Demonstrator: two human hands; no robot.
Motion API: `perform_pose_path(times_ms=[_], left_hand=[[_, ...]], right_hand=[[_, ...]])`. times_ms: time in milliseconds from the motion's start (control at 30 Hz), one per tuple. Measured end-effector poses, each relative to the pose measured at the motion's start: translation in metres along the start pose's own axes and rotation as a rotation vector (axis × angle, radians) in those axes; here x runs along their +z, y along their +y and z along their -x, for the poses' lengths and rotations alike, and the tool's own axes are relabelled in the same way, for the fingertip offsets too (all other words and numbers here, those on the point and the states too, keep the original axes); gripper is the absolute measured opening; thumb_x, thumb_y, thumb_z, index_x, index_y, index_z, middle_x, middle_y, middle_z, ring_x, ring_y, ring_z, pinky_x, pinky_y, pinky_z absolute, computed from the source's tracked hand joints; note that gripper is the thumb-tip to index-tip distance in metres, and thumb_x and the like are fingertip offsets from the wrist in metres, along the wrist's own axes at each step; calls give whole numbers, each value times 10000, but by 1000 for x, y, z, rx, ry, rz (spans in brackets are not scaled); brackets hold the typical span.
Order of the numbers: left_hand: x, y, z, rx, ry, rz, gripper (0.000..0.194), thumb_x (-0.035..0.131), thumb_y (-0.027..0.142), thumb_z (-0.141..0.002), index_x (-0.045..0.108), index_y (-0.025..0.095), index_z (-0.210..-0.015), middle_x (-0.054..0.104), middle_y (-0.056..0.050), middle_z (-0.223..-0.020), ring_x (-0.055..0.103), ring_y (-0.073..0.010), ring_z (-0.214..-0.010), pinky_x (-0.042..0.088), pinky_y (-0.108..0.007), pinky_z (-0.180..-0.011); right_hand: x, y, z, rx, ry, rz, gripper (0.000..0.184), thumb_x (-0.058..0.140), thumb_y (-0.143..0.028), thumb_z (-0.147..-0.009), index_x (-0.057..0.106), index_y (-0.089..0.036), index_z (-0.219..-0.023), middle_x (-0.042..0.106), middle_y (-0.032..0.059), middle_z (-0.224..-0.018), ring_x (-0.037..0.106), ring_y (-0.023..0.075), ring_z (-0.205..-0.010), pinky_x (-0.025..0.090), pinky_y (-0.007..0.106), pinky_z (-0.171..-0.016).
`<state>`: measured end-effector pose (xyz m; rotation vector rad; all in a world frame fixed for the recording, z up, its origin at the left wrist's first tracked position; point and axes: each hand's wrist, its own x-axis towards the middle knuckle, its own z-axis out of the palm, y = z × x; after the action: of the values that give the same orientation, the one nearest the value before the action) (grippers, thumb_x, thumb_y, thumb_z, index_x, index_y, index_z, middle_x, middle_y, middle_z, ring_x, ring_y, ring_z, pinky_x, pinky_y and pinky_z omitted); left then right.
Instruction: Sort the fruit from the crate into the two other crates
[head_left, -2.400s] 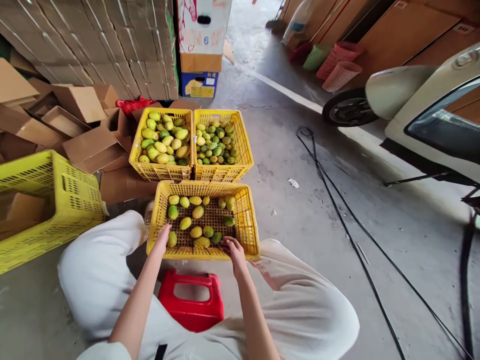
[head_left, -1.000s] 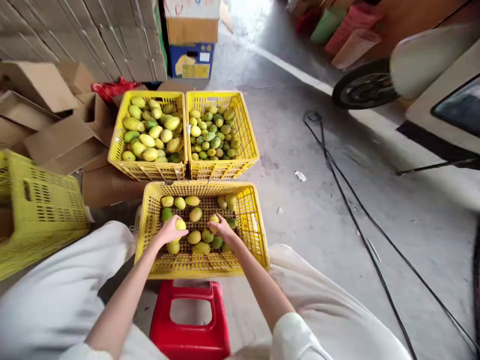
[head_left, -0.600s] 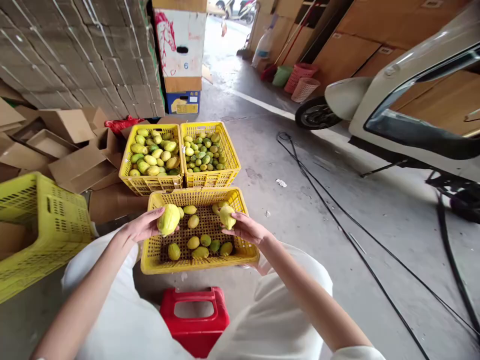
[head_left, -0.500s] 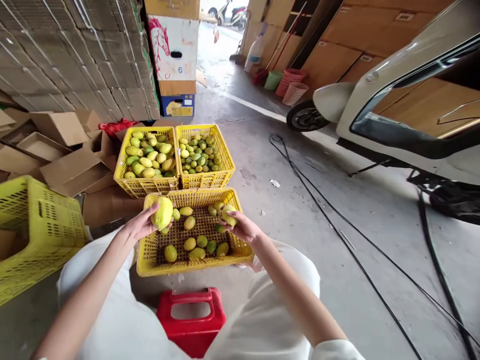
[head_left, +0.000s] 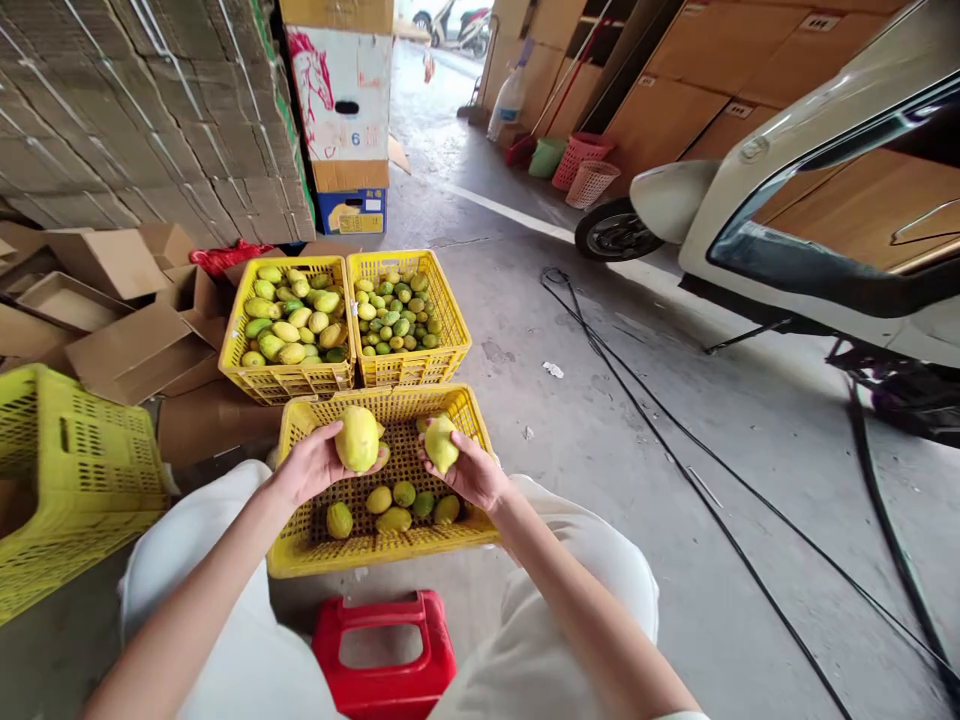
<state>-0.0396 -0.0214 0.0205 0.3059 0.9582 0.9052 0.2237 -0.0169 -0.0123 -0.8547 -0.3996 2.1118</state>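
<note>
My left hand point(head_left: 313, 466) is wrapped round a large pale-yellow lemon point(head_left: 357, 439), raised over the near yellow crate point(head_left: 367, 560). Opposite it, my right hand point(head_left: 478, 474) grips a smaller lemon point(head_left: 441, 444), its pointed tip turned down. The two fruits are apart, at about the same height. Below them, several yellow-green lemons point(head_left: 394, 520) lie loose on the crate's slatted bottom, and others are partly hidden behind my hands. Beyond stand two more yellow crates: the left one point(head_left: 289, 382) holds bigger lemons, the right one point(head_left: 454, 350) smaller, greener ones.
A red plastic stool point(head_left: 375, 665) is between my knees. Another yellow crate point(head_left: 97, 460) and flattened cardboard boxes point(head_left: 135, 350) lie to the left. Black cables point(head_left: 660, 410) cross the floor on the right, near a parked scooter point(head_left: 795, 200). Stacked cartons point(head_left: 150, 120) rise behind.
Both hands have moved inward with their lemons, the left one to the right and the right one slightly left. The lemon in my right hand has turned. The view has shifted slightly.
</note>
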Motion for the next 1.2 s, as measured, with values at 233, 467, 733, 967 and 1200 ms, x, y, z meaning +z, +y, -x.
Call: perform_pose_path(times_ms=[233,467,733,967,1200], left_hand=[[10,-20,-20,-28,187,59,345,681,243,-869,603,115,-1180,761,-130,-950,769,-304,-961,668,-466,-874],[10,-11,-16,46,88,131,469,616,322,-826,606,121,-1250,746,-184,-1134,697,-409,-1188,643,-568,-896],[7,-20,-18,174,73,33,573,853,325,-708,628,172,-1213,729,-140,-1181,673,-382,-1223,631,-493,-958],[12,-10,-20,133,112,162,453,684,394,-858,622,145,-1231,746,-153,-1116,712,-380,-1153,649,-515,-882],[7,-18,-22,76,-16,64,636,780,237,-743,568,162,-1338,740,-148,-1189,733,-363,-1109,638,-522,-915]], right_hand=[[-1,11,-4,29,53,-49,395,874,-335,-707,657,-219,-1017,708,14,-924,665,142,-752,569,237,-654],[12,-5,-1,-37,-35,29,481,748,-300,-703,635,-242,-1167,724,39,-983,709,272,-1048,592,404,-889],[5,2,-7,6,56,-79,460,907,-363,-697,621,-236,-1035,707,-26,-911,677,136,-708,516,222,-575],[6,-6,-9,-10,-66,-89,502,787,-241,-717,605,-241,-1185,757,18,-1037,750,232,-982,604,369,-899],[2,5,-18,4,5,-87,475,936,-421,-685,663,-236,-1027,744,-24,-872,736,165,-766,629,261,-640]])
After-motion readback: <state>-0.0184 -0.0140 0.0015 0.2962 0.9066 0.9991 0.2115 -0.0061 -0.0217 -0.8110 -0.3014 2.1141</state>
